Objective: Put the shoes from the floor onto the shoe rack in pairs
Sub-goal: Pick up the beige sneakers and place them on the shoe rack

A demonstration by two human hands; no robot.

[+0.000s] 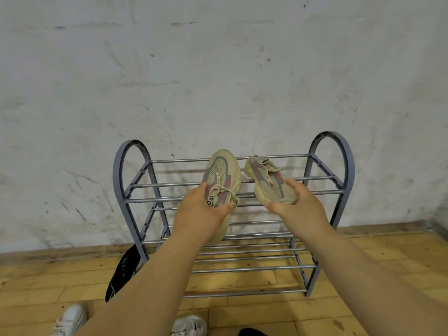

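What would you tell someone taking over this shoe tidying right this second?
Left grip holds a beige shoe, toe toward the wall.
Right grip holds its mate, toe toward the person.
Both are at the top tier of the rack; whether they rest on the bars I cannot tell.
Done: nothing released on the rack yet.
Left: set this pair down side by side, then rack the black shoe, the white shoe and the second white shoe from the floor.

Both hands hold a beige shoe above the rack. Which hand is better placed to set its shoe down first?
Probably the left hand: the left shoe points toe-first at the wall across the top bars. The right hand holds the right shoe slanted, heel to the wall.
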